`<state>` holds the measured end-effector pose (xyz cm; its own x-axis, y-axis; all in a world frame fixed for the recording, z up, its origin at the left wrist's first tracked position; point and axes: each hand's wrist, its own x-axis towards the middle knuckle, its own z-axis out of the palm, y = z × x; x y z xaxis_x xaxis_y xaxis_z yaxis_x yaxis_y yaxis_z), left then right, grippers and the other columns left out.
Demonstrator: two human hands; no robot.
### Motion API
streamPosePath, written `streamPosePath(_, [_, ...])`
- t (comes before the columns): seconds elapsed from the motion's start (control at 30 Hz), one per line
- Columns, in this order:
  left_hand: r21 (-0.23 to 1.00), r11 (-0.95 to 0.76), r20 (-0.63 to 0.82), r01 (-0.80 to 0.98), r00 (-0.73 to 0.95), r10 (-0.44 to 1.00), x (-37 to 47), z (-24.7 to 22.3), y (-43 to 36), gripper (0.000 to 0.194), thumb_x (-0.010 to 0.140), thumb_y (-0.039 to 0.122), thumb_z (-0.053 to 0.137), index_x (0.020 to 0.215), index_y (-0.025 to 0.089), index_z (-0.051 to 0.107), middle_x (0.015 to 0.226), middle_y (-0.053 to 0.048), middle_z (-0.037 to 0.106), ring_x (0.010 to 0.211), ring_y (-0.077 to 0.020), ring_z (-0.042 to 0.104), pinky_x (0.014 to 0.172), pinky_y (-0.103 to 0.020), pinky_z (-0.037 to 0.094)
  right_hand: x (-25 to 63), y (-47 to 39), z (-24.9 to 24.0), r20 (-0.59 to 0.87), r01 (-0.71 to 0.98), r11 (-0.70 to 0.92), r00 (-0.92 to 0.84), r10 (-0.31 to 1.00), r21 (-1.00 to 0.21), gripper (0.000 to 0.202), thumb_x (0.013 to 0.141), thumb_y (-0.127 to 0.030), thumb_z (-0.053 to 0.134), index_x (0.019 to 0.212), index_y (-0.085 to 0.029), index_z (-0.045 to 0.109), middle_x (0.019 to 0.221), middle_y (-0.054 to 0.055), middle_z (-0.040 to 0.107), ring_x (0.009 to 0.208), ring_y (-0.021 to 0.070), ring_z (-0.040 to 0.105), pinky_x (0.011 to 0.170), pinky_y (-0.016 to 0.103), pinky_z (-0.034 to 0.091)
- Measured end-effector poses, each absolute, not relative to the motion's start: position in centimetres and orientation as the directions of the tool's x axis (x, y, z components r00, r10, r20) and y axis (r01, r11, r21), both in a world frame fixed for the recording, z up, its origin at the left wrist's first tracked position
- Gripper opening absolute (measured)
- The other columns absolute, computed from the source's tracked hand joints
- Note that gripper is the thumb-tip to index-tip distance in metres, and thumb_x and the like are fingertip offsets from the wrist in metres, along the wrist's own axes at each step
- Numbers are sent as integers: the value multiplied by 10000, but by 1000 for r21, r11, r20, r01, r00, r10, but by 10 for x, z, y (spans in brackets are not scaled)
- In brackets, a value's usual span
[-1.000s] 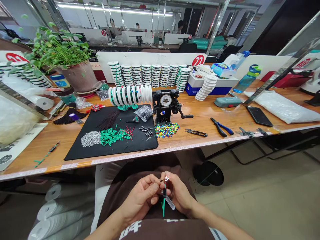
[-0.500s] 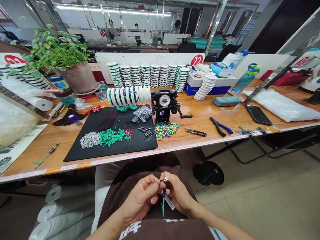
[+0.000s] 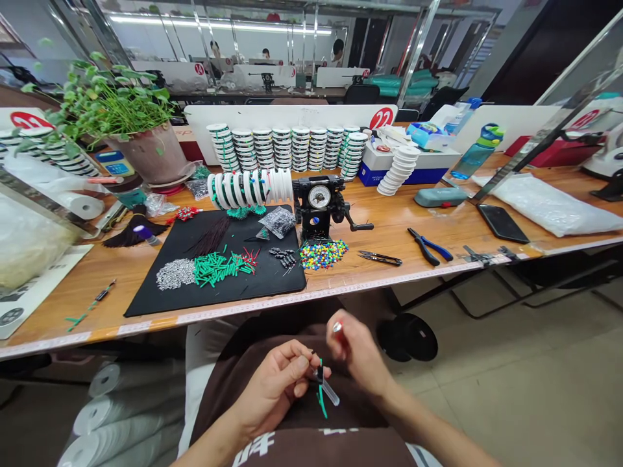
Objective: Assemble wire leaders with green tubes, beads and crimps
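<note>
In my left hand (image 3: 280, 383), pinched between thumb and fingers in front of my lap, is a small line assembly with a black part (image 3: 320, 374), a green tube (image 3: 322, 402) dangling below, and a clear tube (image 3: 331, 393) slanting beside it. Just right of it, my right hand (image 3: 357, 353) is closed around a small red thing with a silvery end (image 3: 337, 328); motion blurs it and its kind is unclear. A brown apron (image 3: 311, 447) lies beneath both hands.
On the table's black mat (image 3: 160, 292) lie silvery pieces (image 3: 175, 275) and green tubes (image 3: 214, 269). Coloured beads (image 3: 324, 254), thread snips (image 3: 379, 258) and pliers (image 3: 428, 246) are along the front. A hand-cranked winder (image 3: 318, 204) carries white spools (image 3: 243, 188).
My right hand has come away from the line assembly, moving up and slightly right with the silvery-ended thing. My left hand has stayed nearly still; the green tube has swung a little right.
</note>
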<state>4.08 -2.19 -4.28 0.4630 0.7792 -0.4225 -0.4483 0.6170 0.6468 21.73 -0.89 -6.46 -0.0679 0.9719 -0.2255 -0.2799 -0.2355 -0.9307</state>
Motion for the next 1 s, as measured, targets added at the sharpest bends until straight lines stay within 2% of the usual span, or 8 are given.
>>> streamPosePath(0.17, [885, 398, -308, -242, 337, 890, 34, -38, -18, 349, 727, 468, 863, 792, 143, 755, 831, -121, 778, 694, -153, 662, 517, -166, 420, 317, 75, -45, 163, 132, 118, 419, 893, -984, 332, 838, -496, 701, 985, -233, 563, 957, 64, 580, 888, 248, 502, 840, 375, 405])
streamPosePath(0.23, [926, 335, -275, -171, 301, 913, 32, -35, -16, 394, 730, 520, 841, 782, 138, 760, 838, -129, 781, 614, -127, 598, 505, -183, 428, 354, 112, -41, 464, 649, 170, 314, 828, -742, 269, 898, -479, 590, 906, -210, 586, 939, 114, 618, 892, 284, 556, 876, 446, 436])
streamPosePath(0.33, [945, 296, -252, -138, 270, 929, 32, -30, -14, 408, 727, 542, 832, 769, 142, 761, 838, -127, 777, 597, -134, 574, 498, -202, 439, 380, 143, -41, 559, 850, 161, 176, 810, -501, 304, 910, -481, 542, 798, -206, 605, 918, 177, 640, 935, 356, 572, 891, 559, 440])
streamPosePath(0.5, [962, 257, -233, -93, 209, 950, 29, -24, -12, 336, 744, 490, 835, 772, 160, 783, 850, -105, 776, 572, -115, 539, 526, -203, 448, 328, 97, -40, 597, 811, 288, 92, 797, -510, 222, 946, -401, 555, 974, -203, 653, 1079, 172, 654, 1089, 329, 580, 989, 511, 440])
streamPosePath(0.57, [970, 234, -218, -66, 194, 957, 27, -22, -10, 323, 750, 488, 830, 783, 168, 797, 855, -102, 773, 595, -125, 547, 542, -207, 455, 290, 58, -37, 483, 582, 430, -72, 872, -690, 119, 959, -317, 582, 970, -228, 661, 1000, 100, 693, 1005, 266, 631, 950, 437, 481])
streamPosePath(0.63, [975, 216, -204, -45, 187, 961, 27, -21, -9, 313, 751, 486, 829, 793, 176, 807, 851, -99, 767, 636, -146, 570, 553, -212, 459, 257, 24, -34, 313, 346, 386, -250, 916, -855, 83, 935, -264, 636, 997, -237, 684, 1031, 74, 707, 991, 238, 651, 910, 385, 507])
streamPosePath(0.73, [979, 203, -195, -21, 196, 961, 26, -20, -8, 307, 756, 486, 823, 799, 182, 814, 856, -103, 765, 697, -175, 603, 568, -221, 460, 226, -3, -36, 217, 161, 288, -354, 910, -944, 139, 905, -218, 675, 1041, -237, 700, 1075, 75, 706, 1002, 230, 661, 893, 358, 516])
streamPosePath(1.0, [969, 247, -239, -26, 171, 956, 28, -29, -12, 346, 757, 482, 821, 855, 153, 778, 783, -104, 765, 563, -145, 605, 467, -201, 423, 215, 1, -59, 277, 239, 334, -243, 930, -912, 62, 923, -241, 651, 915, -234, 713, 883, 62, 741, 808, 231, 694, 735, 335, 531])
